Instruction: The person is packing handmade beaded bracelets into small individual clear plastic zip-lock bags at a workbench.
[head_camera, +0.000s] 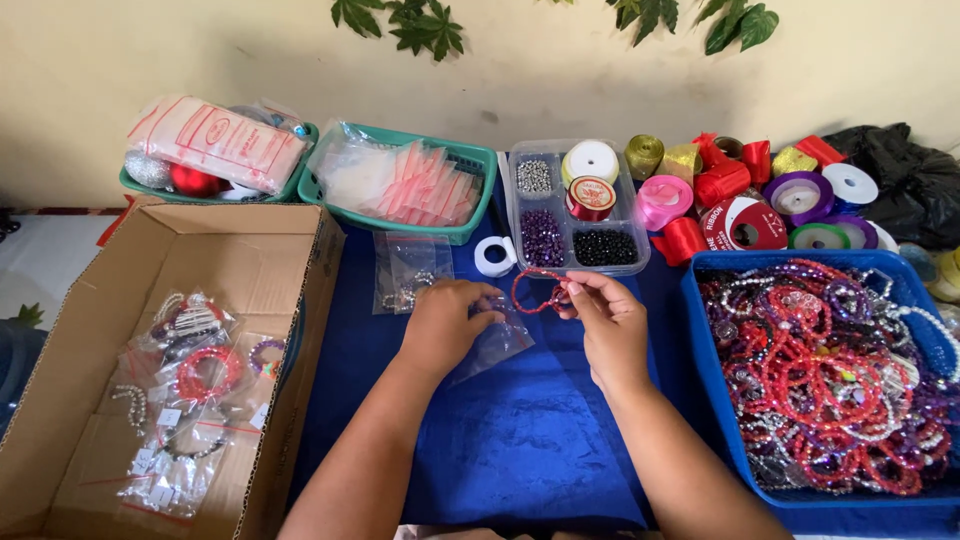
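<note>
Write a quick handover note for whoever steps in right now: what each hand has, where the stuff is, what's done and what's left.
Left hand: holds a clear bag on the blue cloth.
Right hand: pinches a red bracelet at the bag's mouth, not yet inside.
Done: bagged bracelets lie in the cardboard box, left.
Left: the blue bin, right, is heaped with loose bracelets.
Spare bags sit in the green basket ahead.
</note>
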